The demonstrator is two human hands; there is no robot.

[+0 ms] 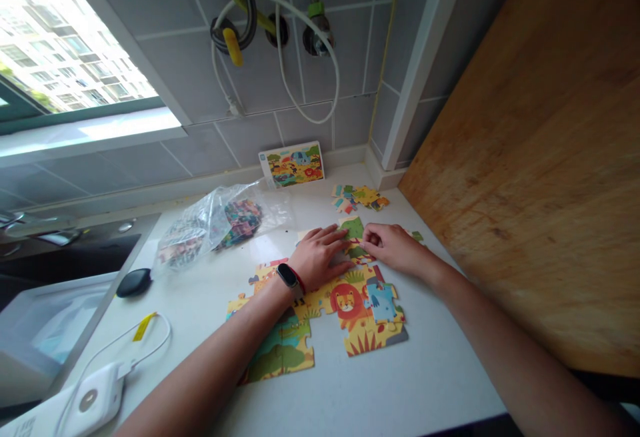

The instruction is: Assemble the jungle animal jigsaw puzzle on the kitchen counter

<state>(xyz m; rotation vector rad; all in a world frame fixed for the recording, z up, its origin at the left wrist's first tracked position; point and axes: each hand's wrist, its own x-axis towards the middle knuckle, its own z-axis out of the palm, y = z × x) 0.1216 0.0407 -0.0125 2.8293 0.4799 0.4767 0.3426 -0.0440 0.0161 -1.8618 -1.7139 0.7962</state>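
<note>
My left hand lies flat with fingers stretched over the jigsaw puzzle, its fingertips at the left edge of some green puzzle pieces. On that wrist is a dark smart band. My right hand is closed, thumb and curled fingers pinching at the right edge of the green pieces. Below the hands, joined pieces show a red-maned lion. A light-blue puzzle piece lies on top of them. More joined pieces with green bushes lie partly under my left forearm.
Loose puzzle pieces lie near the back corner. A picture card leans against the wall. Left are a clear bag of pieces, a black case, a white device with a cable and a sink. A wooden panel bounds the right.
</note>
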